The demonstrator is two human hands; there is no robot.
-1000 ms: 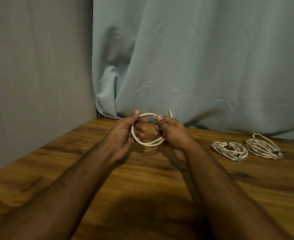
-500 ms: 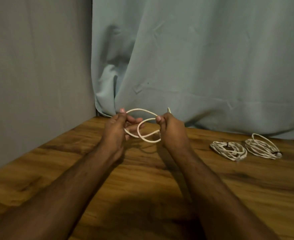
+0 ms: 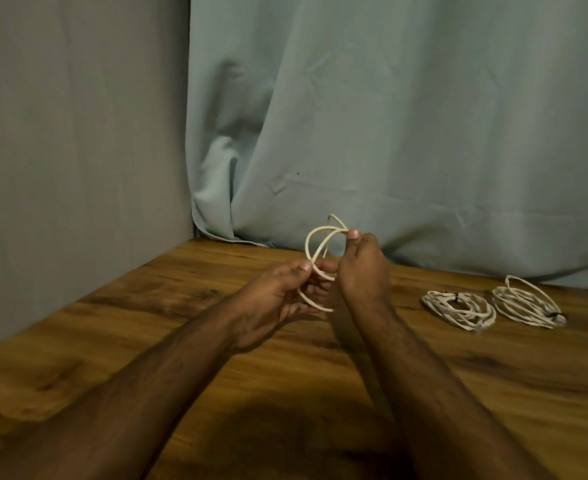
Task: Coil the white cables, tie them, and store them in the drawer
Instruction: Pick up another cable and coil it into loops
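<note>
Head view shows my left hand point(image 3: 268, 299) and right hand point(image 3: 362, 271) both pinching a half-coiled white cable point(image 3: 315, 244) above the bench point(image 3: 181, 323), two tied coils point(image 3: 459, 308) lying right of it, drawer unseen.

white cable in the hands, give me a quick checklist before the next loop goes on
1. Left hand has the white cable pinched at the lower side of the loops: ok.
2. Right hand pinches the top of the loops at the thumb: ok.
3. Loops lie flat together: not ok, they splay apart and cross.
4. Free end located: cannot tell, only a short tip shows above the right thumb.
5. Two finished coils rest on the table, apart from the hands: ok.
6. Drawer ready: cannot tell, not in view.
</note>
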